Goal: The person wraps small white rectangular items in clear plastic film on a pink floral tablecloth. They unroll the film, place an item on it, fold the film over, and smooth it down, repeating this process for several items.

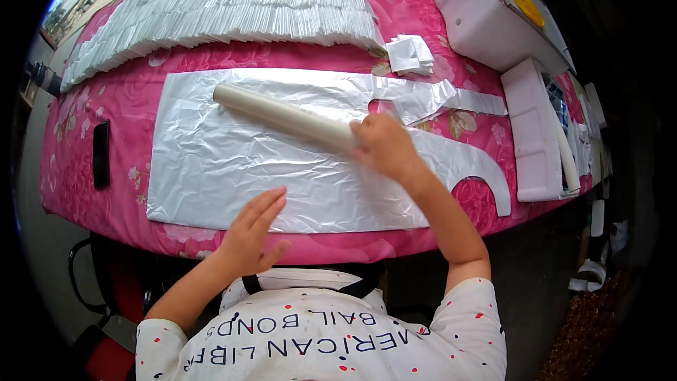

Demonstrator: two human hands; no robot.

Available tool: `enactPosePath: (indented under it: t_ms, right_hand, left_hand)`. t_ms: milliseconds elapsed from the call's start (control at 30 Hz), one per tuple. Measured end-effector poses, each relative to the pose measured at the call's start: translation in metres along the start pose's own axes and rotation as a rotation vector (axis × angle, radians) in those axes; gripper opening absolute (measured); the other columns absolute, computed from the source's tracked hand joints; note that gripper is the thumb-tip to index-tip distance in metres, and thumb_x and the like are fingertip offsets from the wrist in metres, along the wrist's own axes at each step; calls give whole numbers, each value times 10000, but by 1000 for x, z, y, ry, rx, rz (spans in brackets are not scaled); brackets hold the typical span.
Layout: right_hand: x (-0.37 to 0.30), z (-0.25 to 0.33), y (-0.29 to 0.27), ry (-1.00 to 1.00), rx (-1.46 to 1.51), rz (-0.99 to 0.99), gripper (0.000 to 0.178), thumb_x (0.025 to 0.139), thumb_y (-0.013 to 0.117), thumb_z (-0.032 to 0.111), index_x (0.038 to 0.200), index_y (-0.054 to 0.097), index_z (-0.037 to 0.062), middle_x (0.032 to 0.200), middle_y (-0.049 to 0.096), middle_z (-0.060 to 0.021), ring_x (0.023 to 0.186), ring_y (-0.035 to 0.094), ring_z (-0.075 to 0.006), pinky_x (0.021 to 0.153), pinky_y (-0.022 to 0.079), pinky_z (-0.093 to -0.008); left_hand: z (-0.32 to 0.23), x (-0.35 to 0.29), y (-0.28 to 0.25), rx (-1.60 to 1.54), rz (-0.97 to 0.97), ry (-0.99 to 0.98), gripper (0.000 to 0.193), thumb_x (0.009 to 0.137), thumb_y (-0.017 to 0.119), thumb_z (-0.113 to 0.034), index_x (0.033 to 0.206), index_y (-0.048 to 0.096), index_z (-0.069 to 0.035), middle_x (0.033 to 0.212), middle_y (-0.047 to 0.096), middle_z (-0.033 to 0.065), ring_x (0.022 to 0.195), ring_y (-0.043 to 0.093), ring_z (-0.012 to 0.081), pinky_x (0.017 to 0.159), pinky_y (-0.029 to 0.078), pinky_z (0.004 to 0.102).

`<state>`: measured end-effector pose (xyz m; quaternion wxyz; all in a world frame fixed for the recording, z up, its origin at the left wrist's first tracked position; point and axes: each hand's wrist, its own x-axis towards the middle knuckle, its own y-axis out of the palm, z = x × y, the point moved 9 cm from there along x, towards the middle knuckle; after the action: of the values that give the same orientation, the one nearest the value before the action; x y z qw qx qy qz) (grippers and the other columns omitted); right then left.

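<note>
A pale beige tube (282, 114) lies slantwise across a white plastic apron (211, 180) spread flat on the table. My right hand (384, 144) is closed round the tube's right end, slightly smeared by motion. Over the apron's near edge is my left hand (255, 231), fingers stretched out, holding nothing. Whether its fingertips touch the plastic I cannot tell. Curved cut-outs and narrow straps shape the apron's right end, and one strap (430, 99) is crumpled. It cannot be told whether the apron is one layer or several.
Long rows of folded white plastic packets (233, 10) fill the far left, with a small pile (410, 54) beside them. A black phone (101, 154) lies at the left. White foam boxes (529, 130) stand at the right. A pink flowered cloth (67, 162) covers the table.
</note>
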<state>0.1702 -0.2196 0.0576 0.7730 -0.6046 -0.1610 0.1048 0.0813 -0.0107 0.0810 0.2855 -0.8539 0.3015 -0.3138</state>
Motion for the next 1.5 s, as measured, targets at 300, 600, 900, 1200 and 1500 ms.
enactPosePath:
  t_ms: [300, 600, 900, 1200, 1500]
  right_hand:
    - [-73, 87, 13, 159, 314, 14, 503, 687, 713, 256, 1094, 541, 16, 854, 535, -133, 755, 563, -295, 644, 470, -377]
    - [-75, 86, 18, 192, 385, -35, 519, 681, 716, 238, 1111, 550, 1, 864, 532, -130, 764, 556, -283, 647, 471, -359]
    - [-82, 66, 20, 196, 548, -80, 445, 717, 714, 259, 1057, 580, 5, 910, 572, -124, 775, 578, -267, 676, 483, -332]
    - [-34, -136, -19, 739, 318, -289, 390, 756, 646, 387, 887, 622, 20, 827, 619, -111, 772, 603, -269, 692, 463, -375]
    - [-8, -141, -6, 688, 205, -169, 325, 723, 637, 347, 815, 646, 36, 769, 654, -126, 730, 634, -275, 654, 485, -378]
  left_hand:
    - [38, 82, 2, -29, 12, -68, 501, 752, 629, -73, 1228, 478, -29, 1228, 515, 168, 1116, 500, 312, 942, 394, 379]
    - [96, 226, 104, 185, 72, -383, 428, 751, 677, -340, 989, 576, 2, 932, 592, 160, 871, 583, 305, 735, 471, 382]
    - [100, 244, 133, 58, 51, -332, 272, 712, 712, -276, 786, 630, -28, 866, 587, 117, 838, 588, 254, 706, 473, 366]
    - [115, 206, 114, -273, 128, -480, 231, 764, 681, -187, 815, 608, 26, 681, 631, 54, 604, 572, 106, 568, 459, 263]
    - [112, 201, 117, -252, 211, -459, 184, 769, 669, -160, 781, 617, 16, 686, 631, 60, 619, 581, 113, 577, 465, 258]
